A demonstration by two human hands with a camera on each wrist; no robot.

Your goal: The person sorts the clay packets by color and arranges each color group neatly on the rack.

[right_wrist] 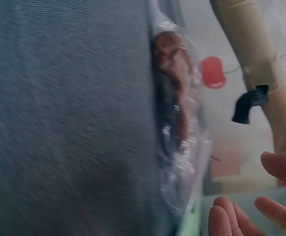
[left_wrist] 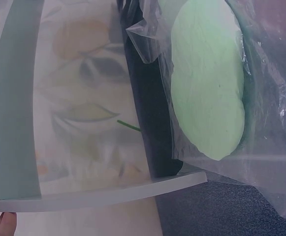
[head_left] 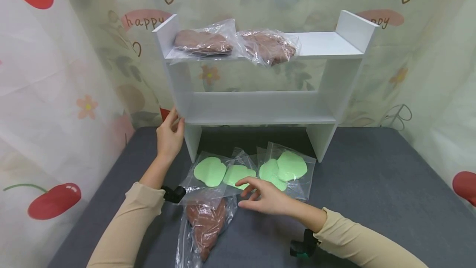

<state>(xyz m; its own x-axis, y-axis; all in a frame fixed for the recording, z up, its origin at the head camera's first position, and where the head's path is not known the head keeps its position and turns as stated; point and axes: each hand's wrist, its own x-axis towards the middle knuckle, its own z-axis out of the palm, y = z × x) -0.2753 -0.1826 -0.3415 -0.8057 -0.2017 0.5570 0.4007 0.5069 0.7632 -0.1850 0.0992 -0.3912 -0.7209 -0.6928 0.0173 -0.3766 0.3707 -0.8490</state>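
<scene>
A white two-tier shelf [head_left: 260,108] stands on the dark grey table. My left hand [head_left: 171,135] touches the outer face of its left side panel, fingers mostly straight; in the left wrist view just the fingertips [left_wrist: 5,223] show beside the panel's edge. Over the table, my right hand [head_left: 265,195] hovers with loosely bent fingers and holds nothing. Close to it lie clear bags with flat green pieces [head_left: 210,171], some overlapping, in front of the shelf's lower opening. A clear bag with a brown piece [head_left: 206,226] lies nearer me, partly under a green piece's bag.
Two clear bags of brown pieces [head_left: 202,41] rest side by side on the top shelf, left and middle. The second bag [head_left: 269,46] overhangs the front edge. Printed curtains [head_left: 253,3] hang behind and at both sides. A thin cord [head_left: 399,113] is at the back right.
</scene>
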